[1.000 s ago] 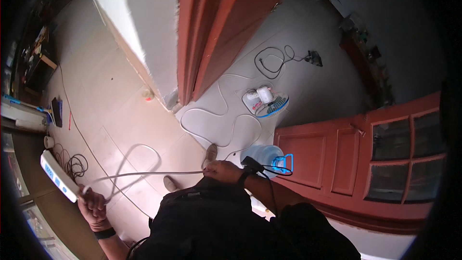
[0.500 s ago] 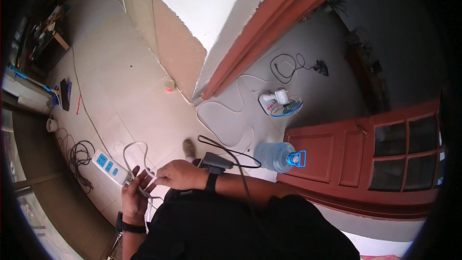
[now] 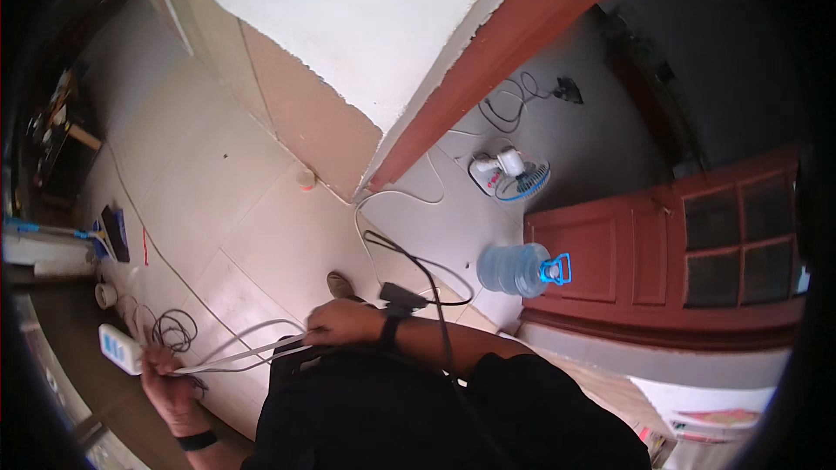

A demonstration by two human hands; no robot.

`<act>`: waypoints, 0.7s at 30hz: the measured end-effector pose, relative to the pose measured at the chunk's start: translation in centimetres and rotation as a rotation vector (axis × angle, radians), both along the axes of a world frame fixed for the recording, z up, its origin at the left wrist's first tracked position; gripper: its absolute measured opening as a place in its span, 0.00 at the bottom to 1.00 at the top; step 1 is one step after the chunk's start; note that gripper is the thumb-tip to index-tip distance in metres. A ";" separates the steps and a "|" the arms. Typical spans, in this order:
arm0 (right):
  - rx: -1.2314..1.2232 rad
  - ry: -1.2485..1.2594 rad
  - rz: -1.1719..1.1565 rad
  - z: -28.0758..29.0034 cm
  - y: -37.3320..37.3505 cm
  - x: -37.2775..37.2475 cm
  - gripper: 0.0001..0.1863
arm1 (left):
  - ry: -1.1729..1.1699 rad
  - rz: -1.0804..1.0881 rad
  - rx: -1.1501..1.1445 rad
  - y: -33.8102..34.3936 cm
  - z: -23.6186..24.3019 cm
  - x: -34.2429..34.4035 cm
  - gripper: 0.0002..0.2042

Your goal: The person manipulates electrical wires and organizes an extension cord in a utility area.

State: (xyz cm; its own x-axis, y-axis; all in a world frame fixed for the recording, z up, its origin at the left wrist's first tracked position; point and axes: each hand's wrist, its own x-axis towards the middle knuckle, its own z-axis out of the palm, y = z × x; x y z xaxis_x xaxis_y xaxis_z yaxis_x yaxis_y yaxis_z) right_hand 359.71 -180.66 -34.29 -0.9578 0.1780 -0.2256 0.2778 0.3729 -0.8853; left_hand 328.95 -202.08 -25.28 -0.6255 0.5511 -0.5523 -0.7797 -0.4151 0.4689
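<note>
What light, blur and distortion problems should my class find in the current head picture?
All in the head view: the left hand and the white rectangular power strip look blurred; glare whitens the beige tiled floor; dim shadow fills the space beyond the red-painted wooden door frame; the wide lens bows straight edges and leaves black corners.

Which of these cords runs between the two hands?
The pale cord, spanning from the left hand, beside the white power strip, to the right hand. The dark coil lies on the floor; the black cable loops beyond that hand.
</note>
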 end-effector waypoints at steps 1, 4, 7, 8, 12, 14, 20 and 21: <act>0.007 -0.083 -0.032 0.0 0.8 1.4 0.21 | 0.139 -0.001 -0.033 -0.5 -0.2 -3.0 0.06; 0.034 -0.334 -0.214 0.3 0.6 6.1 0.24 | 0.377 -0.010 -0.105 -0.4 -0.1 -10.9 0.12; 0.166 -0.587 -0.380 -2.4 -2.2 11.4 0.27 | 0.408 -0.088 -0.101 -0.4 -2.2 -17.9 0.14; 0.175 -0.611 -0.477 -2.3 -3.7 12.0 0.28 | 0.395 -0.142 -0.165 0.3 -3.0 -18.6 0.14; -0.172 -0.580 -1.104 -0.8 -7.8 6.6 0.31 | 0.387 -0.520 -0.296 4.1 -4.2 -15.3 0.08; -0.462 -0.425 -1.401 0.0 -8.7 1.0 0.27 | 0.373 -0.745 -0.337 5.4 -4.2 -11.8 0.06; 0.076 -0.096 -0.874 5.7 -12.0 -13.4 0.22 | 0.099 -1.077 -0.149 7.0 -3.6 -2.8 0.11; 0.114 -0.088 -0.814 6.3 -12.5 -14.7 0.21 | 0.062 -1.063 -0.135 7.0 -3.4 -2.0 0.11</act>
